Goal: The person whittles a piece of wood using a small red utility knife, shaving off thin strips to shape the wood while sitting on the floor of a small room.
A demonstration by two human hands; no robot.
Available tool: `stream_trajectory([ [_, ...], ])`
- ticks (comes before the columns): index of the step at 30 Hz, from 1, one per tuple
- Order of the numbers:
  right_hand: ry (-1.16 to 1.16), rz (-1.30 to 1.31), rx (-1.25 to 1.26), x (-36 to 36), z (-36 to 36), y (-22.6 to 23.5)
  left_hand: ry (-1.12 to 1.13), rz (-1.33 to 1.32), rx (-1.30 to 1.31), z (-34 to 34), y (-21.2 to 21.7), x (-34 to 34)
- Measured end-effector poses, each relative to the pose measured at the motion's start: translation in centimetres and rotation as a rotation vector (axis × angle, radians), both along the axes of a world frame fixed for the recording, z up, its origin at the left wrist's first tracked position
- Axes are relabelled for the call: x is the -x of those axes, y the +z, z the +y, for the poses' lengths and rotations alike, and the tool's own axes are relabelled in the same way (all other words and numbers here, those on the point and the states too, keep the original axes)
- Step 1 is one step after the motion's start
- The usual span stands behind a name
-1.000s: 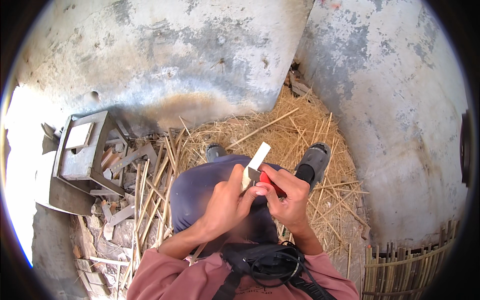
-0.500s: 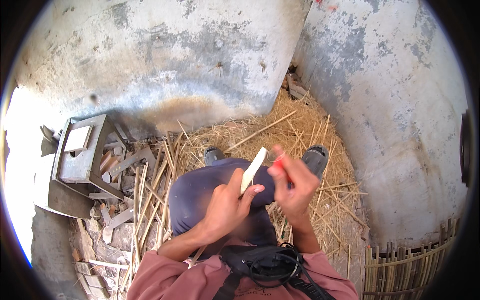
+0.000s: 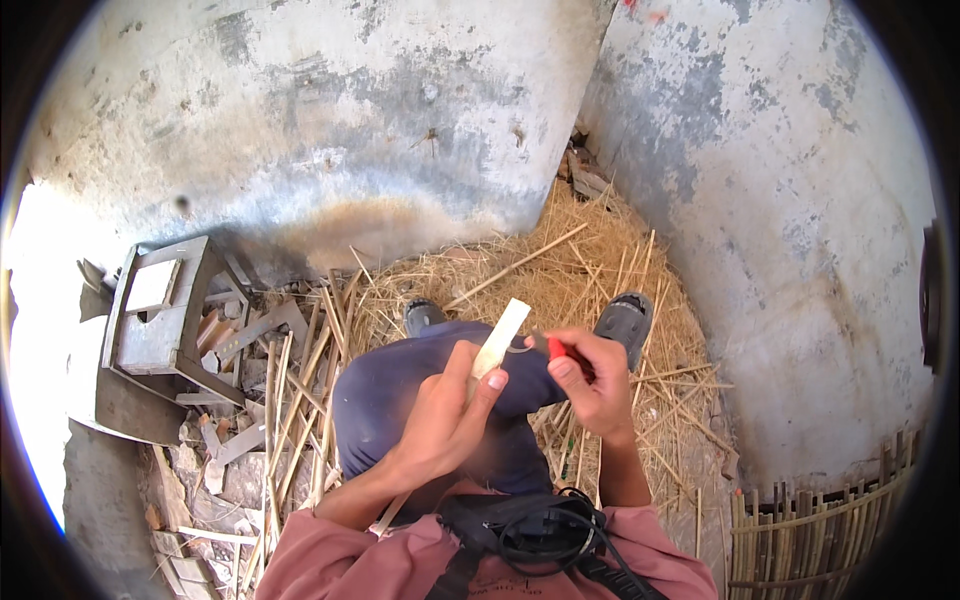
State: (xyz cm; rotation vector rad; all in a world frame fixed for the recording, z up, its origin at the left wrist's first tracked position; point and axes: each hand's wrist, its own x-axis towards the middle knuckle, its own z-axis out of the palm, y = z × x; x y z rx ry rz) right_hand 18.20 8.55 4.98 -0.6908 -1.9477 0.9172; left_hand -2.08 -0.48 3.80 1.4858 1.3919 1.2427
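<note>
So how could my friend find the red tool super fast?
Find the dark blue trousers in the middle of the picture. By their right edge is the right hand, gripping the red tool. Its bright red handle sets it apart from the pale strip in the left hand.

Open to pass ahead of the grip, over the straw [image 3: 572, 207] and up to the front wall [image 3: 390, 110]. Tight between the pale wooden strip [image 3: 503, 333] in the left hand [image 3: 438, 412] and the red-handled tool [image 3: 557, 349] in the right hand [image 3: 597, 385]. Blocked beneath the left grip by the dark-trousered leg [image 3: 375, 400]; toward the body, by the black pouch [image 3: 540, 525]. Crowded just beyond the right grip by a dark shoe [image 3: 627, 320]. Passable leftward above long sticks [image 3: 315, 375], then barred well apart by a wooden box [image 3: 155, 340].
</note>
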Motion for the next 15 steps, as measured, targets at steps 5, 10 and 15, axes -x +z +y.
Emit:
stream_trajectory([
  [5,-0.012,-0.105,-0.134,1.1,-0.5,0.6,0.006,-0.030,-0.061,0.0,-0.1,-0.2],
  [10,-0.005,-0.123,-0.195,1.5,-0.5,-0.2,0.013,-0.037,-0.054,-0.1,0.5,-0.2],
  [15,0.005,-0.134,-0.259,1.6,-0.5,-0.4,0.036,-0.006,-0.144,0.0,0.0,-0.2],
])
